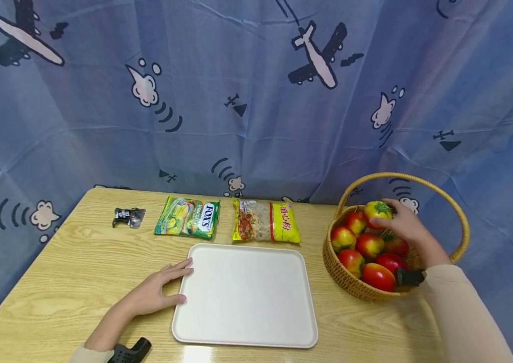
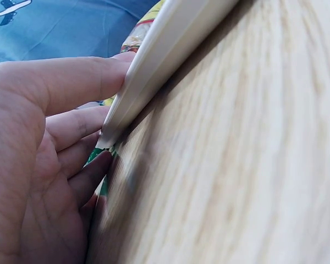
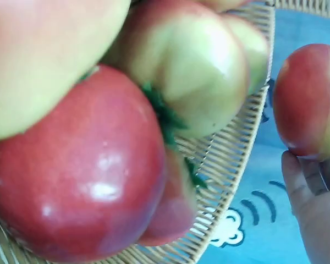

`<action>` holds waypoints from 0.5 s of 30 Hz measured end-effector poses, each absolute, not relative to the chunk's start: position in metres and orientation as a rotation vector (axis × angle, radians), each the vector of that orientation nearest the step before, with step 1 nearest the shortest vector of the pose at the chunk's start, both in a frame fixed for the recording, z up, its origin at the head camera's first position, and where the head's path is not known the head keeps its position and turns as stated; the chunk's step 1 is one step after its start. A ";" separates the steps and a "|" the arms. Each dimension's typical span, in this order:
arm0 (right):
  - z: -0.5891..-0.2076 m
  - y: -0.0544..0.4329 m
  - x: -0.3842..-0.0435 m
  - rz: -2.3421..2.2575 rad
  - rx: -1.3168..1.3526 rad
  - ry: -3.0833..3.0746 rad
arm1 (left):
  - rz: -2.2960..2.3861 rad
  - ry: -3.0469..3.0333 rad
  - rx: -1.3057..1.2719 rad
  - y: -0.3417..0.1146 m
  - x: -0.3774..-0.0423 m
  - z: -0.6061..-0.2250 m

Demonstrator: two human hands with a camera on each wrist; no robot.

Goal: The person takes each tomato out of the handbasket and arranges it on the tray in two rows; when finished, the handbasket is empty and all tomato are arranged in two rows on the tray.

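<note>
At the basket's far side, my right hand [image 1: 403, 222] grips a red-and-yellow tomato [image 1: 378, 210] with a green leafy top. In the right wrist view this tomato [image 3: 308, 99] stands apart from the others, against the blue curtain, with fingertips at its lower end. Several more tomatoes [image 1: 378, 277] fill the wicker basket [image 1: 351, 285] under that hand. My left hand [image 1: 154, 292] lies at the left edge of a white rectangular tray [image 1: 245, 297], its fingers extended and spread. The left wrist view shows thumb and fingertips touching the tray's side [image 2: 148, 71], with nothing gripped.
Behind the tray lie a green FOX'S candy bag [image 1: 187, 218] and a yellow-ended pasta bag [image 1: 265, 222]. A small black packet [image 1: 128, 218] is at the back left of the wooden table [image 1: 79, 257]. The basket's tall handle [image 1: 453, 206] arches up beside my right arm. A blue patterned curtain [image 1: 256, 101] hangs behind.
</note>
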State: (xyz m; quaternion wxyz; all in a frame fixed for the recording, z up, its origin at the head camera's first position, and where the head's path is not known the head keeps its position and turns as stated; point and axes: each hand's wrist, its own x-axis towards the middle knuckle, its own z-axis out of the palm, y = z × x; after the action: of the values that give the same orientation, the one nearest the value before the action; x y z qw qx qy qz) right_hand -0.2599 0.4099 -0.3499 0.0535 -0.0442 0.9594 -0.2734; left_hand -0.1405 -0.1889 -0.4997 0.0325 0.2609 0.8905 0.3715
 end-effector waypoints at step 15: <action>-0.341 0.383 -0.229 -0.914 -0.273 2.973 | 1.137 2.719 0.784 -0.189 -0.141 -0.499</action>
State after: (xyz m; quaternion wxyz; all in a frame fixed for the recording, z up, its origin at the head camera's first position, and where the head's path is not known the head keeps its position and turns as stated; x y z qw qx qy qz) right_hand -0.2294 0.3833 -0.3413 0.0098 -0.0873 0.9521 -0.2929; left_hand -0.1408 -0.1895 -0.4988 0.0459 0.2569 0.8907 0.3723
